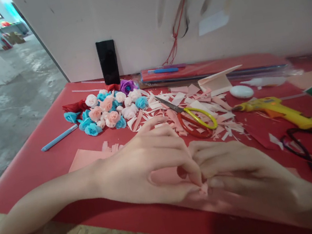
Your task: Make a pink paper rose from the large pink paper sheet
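Observation:
Close to the front edge of the red table, my left hand (pixel 151 160) and my right hand (pixel 237 171) meet fingertip to fingertip. Both pinch a small piece of pink paper (pixel 203 189), mostly covered by the fingers. Under my left wrist lies a flat pink paper sheet (pixel 87 158). Just beyond the hands are scissors (pixel 191 115) with one yellow and one orange-red handle loop, resting on a heap of pink and white paper scraps (pixel 154 107). A cluster of paper roses (pixel 112 117) in pink, white, blue, red and purple sits at the far left.
A yellow glue gun (pixel 284 109) with a black cord (pixel 305 153) lies at the right. A black phone (pixel 108 62) leans on the white board behind. A blue pen (pixel 59 137) is near the left edge. Also there are a white oval object (pixel 241 91) and plastic-wrapped material (pixel 213 71).

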Available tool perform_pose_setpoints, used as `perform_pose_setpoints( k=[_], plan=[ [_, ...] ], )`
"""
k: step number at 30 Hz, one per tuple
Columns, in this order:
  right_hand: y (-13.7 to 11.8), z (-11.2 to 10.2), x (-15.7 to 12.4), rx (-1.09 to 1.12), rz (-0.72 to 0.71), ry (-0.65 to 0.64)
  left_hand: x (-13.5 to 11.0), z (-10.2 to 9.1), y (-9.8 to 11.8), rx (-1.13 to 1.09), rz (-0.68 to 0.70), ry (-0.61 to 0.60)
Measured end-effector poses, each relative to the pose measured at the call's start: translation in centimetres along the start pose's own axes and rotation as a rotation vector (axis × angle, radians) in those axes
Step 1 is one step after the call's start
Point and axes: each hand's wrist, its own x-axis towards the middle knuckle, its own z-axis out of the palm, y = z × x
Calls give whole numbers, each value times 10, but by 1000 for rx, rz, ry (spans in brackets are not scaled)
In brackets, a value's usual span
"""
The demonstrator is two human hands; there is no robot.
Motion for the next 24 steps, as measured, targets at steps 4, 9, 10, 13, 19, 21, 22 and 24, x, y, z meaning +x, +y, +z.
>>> perform_pose_setpoints(
  k=[4, 9, 10, 13, 19, 21, 22, 24],
  plan=[
    [1, 1, 3, 77, 23, 11, -1, 1, 0, 18, 22, 3],
    [-1, 2, 5, 54, 19, 8, -1, 1, 0, 26, 7, -31],
    [-1, 2, 5, 52, 9, 10, -2, 1, -1, 24, 7, -40],
    [-1, 2, 6, 52, -7, 10, -2, 3, -2, 15, 11, -43],
    [0, 2, 4, 60, 13, 14, -2, 6, -2, 6, 11, -14],
    [0, 3, 3, 62, 8, 16, -1, 5, -2, 4, -5, -16],
    [0, 3, 2, 63, 10, 13, -1, 4, -2, -1, -14, -20],
    [0, 3, 2, 71, 15, 0, -1, 3, -2, -15, -21, -27]
  ],
)
